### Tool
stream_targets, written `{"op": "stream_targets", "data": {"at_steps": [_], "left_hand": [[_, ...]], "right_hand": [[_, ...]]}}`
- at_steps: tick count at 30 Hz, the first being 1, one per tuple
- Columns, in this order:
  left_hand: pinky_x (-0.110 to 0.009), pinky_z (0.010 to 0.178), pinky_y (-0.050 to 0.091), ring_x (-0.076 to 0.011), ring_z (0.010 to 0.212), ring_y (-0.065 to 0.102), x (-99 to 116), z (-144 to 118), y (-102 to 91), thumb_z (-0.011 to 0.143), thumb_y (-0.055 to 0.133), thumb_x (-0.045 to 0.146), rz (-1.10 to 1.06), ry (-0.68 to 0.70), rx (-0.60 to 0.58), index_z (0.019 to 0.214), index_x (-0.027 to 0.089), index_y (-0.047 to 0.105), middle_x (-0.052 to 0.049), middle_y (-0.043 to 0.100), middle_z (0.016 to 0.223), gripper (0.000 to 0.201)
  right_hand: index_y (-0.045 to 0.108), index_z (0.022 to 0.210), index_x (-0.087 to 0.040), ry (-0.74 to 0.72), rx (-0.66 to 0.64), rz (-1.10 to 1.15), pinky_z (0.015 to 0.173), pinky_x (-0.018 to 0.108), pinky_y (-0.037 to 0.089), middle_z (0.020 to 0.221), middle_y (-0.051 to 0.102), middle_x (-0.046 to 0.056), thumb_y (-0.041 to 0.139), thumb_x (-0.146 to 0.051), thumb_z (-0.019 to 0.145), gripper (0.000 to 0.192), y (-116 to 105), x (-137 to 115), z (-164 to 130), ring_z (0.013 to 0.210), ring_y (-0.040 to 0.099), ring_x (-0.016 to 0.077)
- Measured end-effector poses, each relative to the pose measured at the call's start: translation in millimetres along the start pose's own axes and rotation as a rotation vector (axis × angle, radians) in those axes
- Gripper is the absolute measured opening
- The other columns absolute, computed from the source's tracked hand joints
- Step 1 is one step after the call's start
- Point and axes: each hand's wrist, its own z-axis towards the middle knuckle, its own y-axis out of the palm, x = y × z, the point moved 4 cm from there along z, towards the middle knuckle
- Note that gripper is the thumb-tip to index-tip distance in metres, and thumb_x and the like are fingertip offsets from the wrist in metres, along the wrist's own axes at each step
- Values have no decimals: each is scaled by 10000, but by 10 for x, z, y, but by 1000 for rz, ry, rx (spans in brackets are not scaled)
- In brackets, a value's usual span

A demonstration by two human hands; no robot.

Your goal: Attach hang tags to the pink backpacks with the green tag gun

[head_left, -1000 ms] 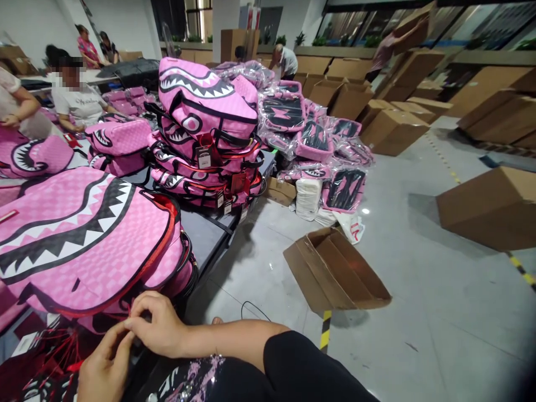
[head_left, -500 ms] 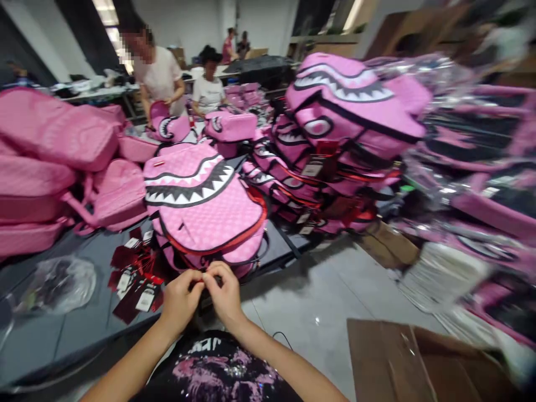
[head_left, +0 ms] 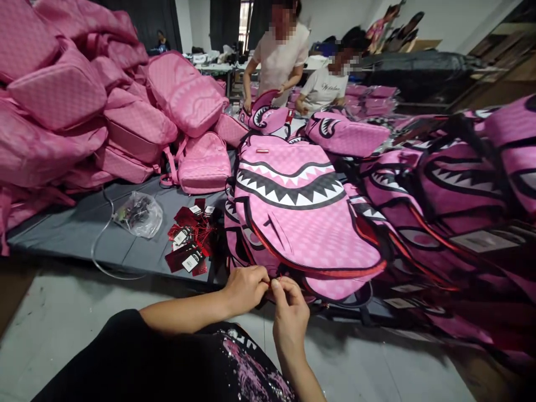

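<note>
A pink backpack [head_left: 301, 223] printed with a shark mouth lies on the grey table [head_left: 84, 229] in front of me. My left hand [head_left: 245, 287] and my right hand [head_left: 288, 312] meet at its near bottom edge, fingertips pinched together on a small red piece by the red trim. What exactly is pinched is too small to tell. A heap of red and black hang tags [head_left: 190, 237] lies just left of the backpack.
Plain pink backpacks [head_left: 138, 123] are piled at the left. Stacked shark backpacks [head_left: 456, 190] fill the right. A clear plastic bag [head_left: 138, 213] with a cord lies on the table. Two people [head_left: 278, 53] work on bags at the far side.
The view has swung left, away from the cardboard boxes and floor, to the table. My hands have stayed pinched together at the backpack's bottom edge.
</note>
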Motion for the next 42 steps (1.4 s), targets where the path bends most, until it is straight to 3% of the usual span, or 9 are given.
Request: {"op": "stream_targets", "data": {"at_steps": [11, 17, 22, 29, 31, 33, 37, 39, 42], "left_hand": [[-260, 719, 481, -175, 837, 693, -191, 144, -168, 909, 585, 238, -37, 150, -137, 964, 199, 687, -28, 748, 926, 122], [-302, 710, 503, -210, 841, 693, -267, 226, -163, 900, 549, 204, 10, 190, -151, 931, 169, 648, -54, 729, 940, 110], [-236, 712, 506, -147, 835, 704, -316, 258, -212, 907, 567, 192, -38, 298, -214, 952, 213, 656, 23, 746, 904, 102], [-269, 748, 545, -162, 849, 701, -377, 301, -162, 920, 576, 236, -31, 345, -189, 941, 178, 650, -36, 735, 984, 97], [-233, 873, 536, -135, 993, 679, -576, 306, -258, 910, 629, 338, -19, 382, -164, 1053, 221, 651, -9, 715, 1127, 186], [-240, 996, 494, -139, 1146, 617, -992, 355, -456, 892, 660, 400, 70, 306, -54, 1168, 264, 626, 5, 672, 1244, 309], [-550, 1041, 430, -336, 1248, 517, -2177, 569, -866, 927, 567, 224, 267, -57, 159, 1213, 133, 616, -191, 599, 1296, 305], [-628, 1029, 388, -405, 1251, 485, -2656, 701, -906, 839, 682, 194, 331, -135, 148, 1202, 104, 635, -230, 574, 1314, 377], [-606, 1087, 337, -391, 1294, 447, -3078, 864, -786, 737, 792, 176, 383, -143, 77, 1186, 140, 666, -196, 548, 1376, 468]], "right_hand": [[652, 777, -168, 136, 196, 33, 772, 319, 451, 861, 629, 32, 796, -467, 686, 344, 206, -27, -83, 827, 556, 172], [646, 807, -162, 198, 289, 7, 836, 332, 449, 857, 620, 16, 801, -487, 678, 383, 349, -117, -139, 831, 544, 160], [649, 800, -166, 187, 379, 11, 859, 334, 436, 891, 610, 10, 819, -468, 655, 376, 426, -142, -188, 854, 539, 156], [636, 743, -162, 194, 484, 26, 840, 318, 427, 858, 598, -2, 833, -459, 623, 376, 509, -91, -219, 834, 528, 146], [646, 761, -161, 211, 483, -14, 861, 329, 436, 860, 612, 6, 822, -490, 628, 396, 503, -90, -236, 843, 538, 156], [666, 831, -160, 238, 470, -60, 928, 363, 437, 902, 643, 24, 790, -534, 659, 430, 479, -84, -274, 891, 565, 178], [628, 1156, -185, 228, 408, -211, 1063, 441, 395, 1170, 652, 81, 666, -564, 803, 520, 444, -57, -413, 1121, 582, 237], [573, 1256, -186, 201, 418, -291, 1080, 481, 393, 1266, 613, 113, 643, -554, 829, 569, 448, -20, -511, 1191, 563, 260], [554, 1290, -173, 148, 484, -403, 1091, 539, 384, 1326, 576, 148, 622, -515, 863, 551, 486, 39, -664, 1242, 540, 286]]}}
